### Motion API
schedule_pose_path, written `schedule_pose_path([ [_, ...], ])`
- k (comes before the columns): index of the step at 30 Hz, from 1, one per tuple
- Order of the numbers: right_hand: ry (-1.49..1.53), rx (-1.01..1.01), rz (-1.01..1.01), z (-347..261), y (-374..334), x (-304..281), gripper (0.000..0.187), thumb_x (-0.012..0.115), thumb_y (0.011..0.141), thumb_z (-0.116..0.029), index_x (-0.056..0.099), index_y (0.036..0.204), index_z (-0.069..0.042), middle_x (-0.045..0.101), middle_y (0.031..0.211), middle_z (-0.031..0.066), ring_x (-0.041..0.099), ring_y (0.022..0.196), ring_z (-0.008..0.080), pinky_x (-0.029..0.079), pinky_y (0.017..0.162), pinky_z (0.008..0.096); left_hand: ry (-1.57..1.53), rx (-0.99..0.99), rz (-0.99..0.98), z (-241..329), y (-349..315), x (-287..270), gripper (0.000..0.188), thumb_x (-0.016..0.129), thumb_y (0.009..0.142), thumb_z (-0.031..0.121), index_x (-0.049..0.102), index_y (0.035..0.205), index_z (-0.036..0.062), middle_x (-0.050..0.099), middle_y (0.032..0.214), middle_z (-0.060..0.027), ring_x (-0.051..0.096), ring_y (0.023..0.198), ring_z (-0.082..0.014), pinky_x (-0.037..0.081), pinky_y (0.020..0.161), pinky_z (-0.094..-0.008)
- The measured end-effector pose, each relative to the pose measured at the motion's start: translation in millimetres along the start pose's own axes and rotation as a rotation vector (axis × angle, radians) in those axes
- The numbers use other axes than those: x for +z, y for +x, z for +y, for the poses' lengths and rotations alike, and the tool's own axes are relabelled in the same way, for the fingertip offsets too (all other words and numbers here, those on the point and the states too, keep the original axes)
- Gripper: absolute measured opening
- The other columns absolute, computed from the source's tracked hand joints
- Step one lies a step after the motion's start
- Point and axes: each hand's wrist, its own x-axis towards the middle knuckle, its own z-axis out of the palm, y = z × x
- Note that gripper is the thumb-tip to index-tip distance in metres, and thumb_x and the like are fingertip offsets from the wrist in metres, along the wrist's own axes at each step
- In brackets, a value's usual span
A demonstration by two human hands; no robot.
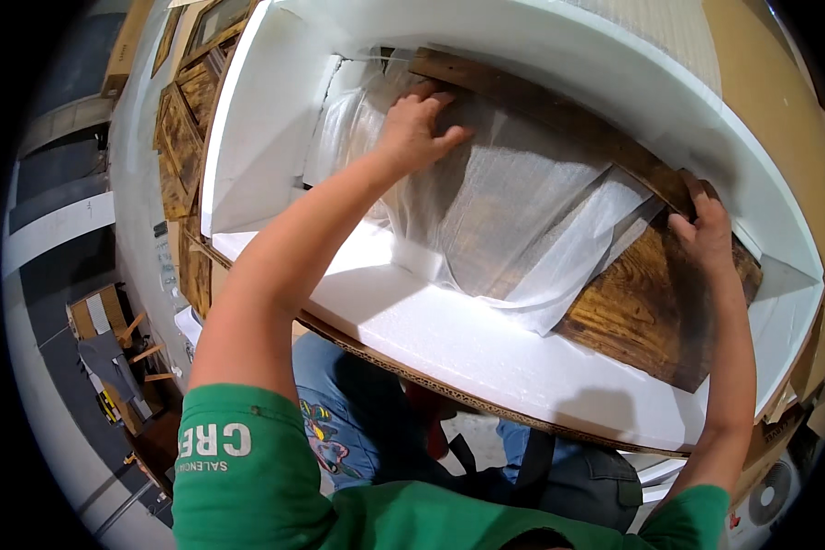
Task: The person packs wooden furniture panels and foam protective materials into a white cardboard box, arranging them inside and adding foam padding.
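Observation:
A dark brown wooden plank (pixel 559 115) slants along the far side of a carton's white foam lining (pixel 376 302). My right hand (pixel 701 225) is closed round the plank's right end, thumb on the near side. At its left end, my left hand (pixel 417 128) reaches in with fingers bent and thumb spread apart, resting by the plank and the wrapping. Thin white foam sheeting (pixel 513 202) drapes over what lies in the middle, hiding most of it. From under the sheet's right side shows a glossy wood-grained panel (pixel 646 293).
Foam walls (pixel 275 101) rise around the carton's inside. Its cardboard near edge (pixel 467 403) runs just in front of my legs. Wood-grained framed panels (pixel 183 137) stand beyond the left side. Further left is a small cart with wooden legs (pixel 115 344). Brown cardboard (pixel 770 73) lies at the far right.

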Motion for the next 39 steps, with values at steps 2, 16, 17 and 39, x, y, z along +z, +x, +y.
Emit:
schedule_pose_path([
  [2, 0.019, -0.025, 0.021, -16.7, 6.4, 8.7, 0.063, 0.069, 0.067, -0.013, 0.049, 0.127, -0.012, 0.054, 0.117, 0.0176, 0.053, 0.106, 0.0365, 0.045, 0.090, 0.0407, -0.131, -0.130, -0.061, -15.5, -4.2, -4.5, 0.043, 0.068, 0.076, 0.038, 0.065, 0.105, 0.0055, 0.059, 0.097, -0.0136, 0.055, 0.094, -0.0311, 0.045, 0.081, -0.0414],
  [16, -0.132, 0.150, 0.032, 8.3, 5.7, 24.2, 0.050, 0.067, 0.081, -0.031, 0.052, 0.125, -0.014, 0.053, 0.124, 0.0135, 0.044, 0.118, 0.0335, 0.036, 0.101, 0.0418, 0.196, -0.027, 0.036, -24.5, 24.2, 20.7, 0.051, 0.053, 0.090, 0.032, 0.042, 0.135, 0.0143, 0.040, 0.137, -0.0177, 0.035, 0.127, -0.0371, 0.031, 0.106, -0.0435],
  [17, -0.113, 0.196, 0.038, 8.8, 0.7, 19.6, 0.048, 0.067, 0.080, -0.032, 0.054, 0.123, -0.014, 0.053, 0.124, 0.0127, 0.044, 0.118, 0.0331, 0.035, 0.102, 0.0419, 0.153, 0.024, 0.044, -25.0, 26.9, 21.8, 0.047, 0.055, 0.089, 0.031, 0.046, 0.132, 0.0139, 0.044, 0.135, -0.0165, 0.038, 0.124, -0.0363, 0.033, 0.104, -0.0431],
  [39, -0.174, 0.629, 0.286, 117.4, -115.5, -29.9, 0.028, 0.070, 0.077, -0.022, 0.069, 0.104, -0.016, 0.062, 0.114, 0.0110, 0.046, 0.114, 0.0319, 0.037, 0.099, 0.0385, -0.265, -0.169, -0.019, 57.1, 65.2, 36.6, 0.040, 0.074, 0.075, 0.035, 0.067, 0.104, 0.0085, 0.067, 0.100, -0.0105, 0.061, 0.092, -0.0281, 0.046, 0.083, -0.0339],
])
